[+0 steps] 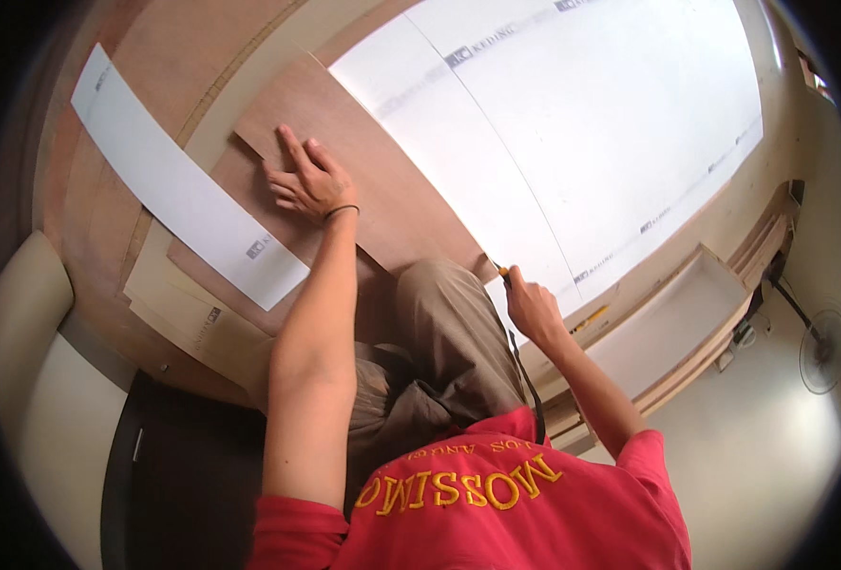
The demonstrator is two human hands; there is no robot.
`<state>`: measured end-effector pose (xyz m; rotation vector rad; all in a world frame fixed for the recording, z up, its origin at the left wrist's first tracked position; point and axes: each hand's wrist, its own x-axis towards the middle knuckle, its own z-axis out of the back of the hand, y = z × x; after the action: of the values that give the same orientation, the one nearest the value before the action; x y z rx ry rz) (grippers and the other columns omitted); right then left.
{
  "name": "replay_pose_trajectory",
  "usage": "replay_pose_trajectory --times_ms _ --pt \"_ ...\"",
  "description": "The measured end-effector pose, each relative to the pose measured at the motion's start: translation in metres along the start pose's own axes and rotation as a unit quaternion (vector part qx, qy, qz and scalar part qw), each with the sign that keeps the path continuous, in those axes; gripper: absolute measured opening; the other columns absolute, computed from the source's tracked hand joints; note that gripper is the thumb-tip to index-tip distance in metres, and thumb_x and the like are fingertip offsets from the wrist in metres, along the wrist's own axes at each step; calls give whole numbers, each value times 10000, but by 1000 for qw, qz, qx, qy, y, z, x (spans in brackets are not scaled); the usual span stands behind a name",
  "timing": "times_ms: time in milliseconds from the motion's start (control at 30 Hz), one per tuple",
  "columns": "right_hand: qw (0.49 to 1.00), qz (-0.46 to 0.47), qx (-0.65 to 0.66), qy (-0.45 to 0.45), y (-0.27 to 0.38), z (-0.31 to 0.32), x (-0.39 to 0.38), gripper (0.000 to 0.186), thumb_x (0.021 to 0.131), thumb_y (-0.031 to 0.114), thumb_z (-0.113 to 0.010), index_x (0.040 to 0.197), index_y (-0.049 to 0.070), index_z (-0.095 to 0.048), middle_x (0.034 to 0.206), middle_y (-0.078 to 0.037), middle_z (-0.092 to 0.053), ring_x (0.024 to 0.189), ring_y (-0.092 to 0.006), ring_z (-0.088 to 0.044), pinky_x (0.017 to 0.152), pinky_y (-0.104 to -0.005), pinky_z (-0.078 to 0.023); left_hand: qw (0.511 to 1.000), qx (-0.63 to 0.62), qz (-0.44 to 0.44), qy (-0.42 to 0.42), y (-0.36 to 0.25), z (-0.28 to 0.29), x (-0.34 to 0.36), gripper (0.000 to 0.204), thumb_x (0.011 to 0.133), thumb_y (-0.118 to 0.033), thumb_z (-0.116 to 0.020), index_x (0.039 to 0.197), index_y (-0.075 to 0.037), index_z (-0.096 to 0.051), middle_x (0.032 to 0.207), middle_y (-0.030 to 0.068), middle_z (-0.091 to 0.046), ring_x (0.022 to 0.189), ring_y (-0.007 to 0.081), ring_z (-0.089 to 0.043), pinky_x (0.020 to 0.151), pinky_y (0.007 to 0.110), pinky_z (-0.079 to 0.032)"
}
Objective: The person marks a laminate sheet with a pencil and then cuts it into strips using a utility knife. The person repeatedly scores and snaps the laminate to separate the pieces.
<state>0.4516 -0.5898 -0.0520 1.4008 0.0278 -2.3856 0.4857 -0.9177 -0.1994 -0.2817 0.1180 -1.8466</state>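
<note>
My left hand (311, 180) lies on a long brown board (382, 185), its forefinger stretched out and the other fingers partly bent, holding nothing. The board overlaps a large white sheet (611, 123) along a straight edge. At that edge, near my raised knee, my right hand (533, 309) grips a utility knife (504, 273) with a yellow and dark handle. Its tip touches or hovers just over the sheet beside the board's corner; I cannot tell which. A thin dark line runs lengthwise across the white sheet, right of the board.
A narrow white strip (164, 157) lies left of my left arm, over brown boards and a cream sheet (178, 299). Beyond my right hand are a yellow and black tool (589, 319) and a wooden-framed tray (668, 323). A fan (821, 351) stands far right.
</note>
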Motion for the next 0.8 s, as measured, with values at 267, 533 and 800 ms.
replay_pose_trajectory --times_ms 267,533,800 --pt "960 196 113 -167 125 72 82 219 957 155 -492 1106 4 -440 776 -268 -644 711 -473 -637 600 -543 -497 1000 19 -13 2 0 4 0 498 1001 -440 -462 1487 -330 -446 1429 278 -375 1215 372 -451 989 513 -328" --pt "958 210 95 -172 221 123 191 224 971 156 -463 1136 6 -436 764 -287 -641 727 -482 -636 640 -565 -490 1000 24 -14 1 1 3 0 490 1018 -470 -405 1487 -336 -446 1432 277 -368 1210 379 -453 982 520 -337" --pt "963 208 38 -166 236 132 202 223 928 105 -485 1125 2 -471 809 -260 -681 781 -432 -694 663 -504 -570 999 38 2 20 1 2 1 491 1029 -500 -358 1497 -364 -418 1440 258 -367 1203 371 -459 979 521 -344"
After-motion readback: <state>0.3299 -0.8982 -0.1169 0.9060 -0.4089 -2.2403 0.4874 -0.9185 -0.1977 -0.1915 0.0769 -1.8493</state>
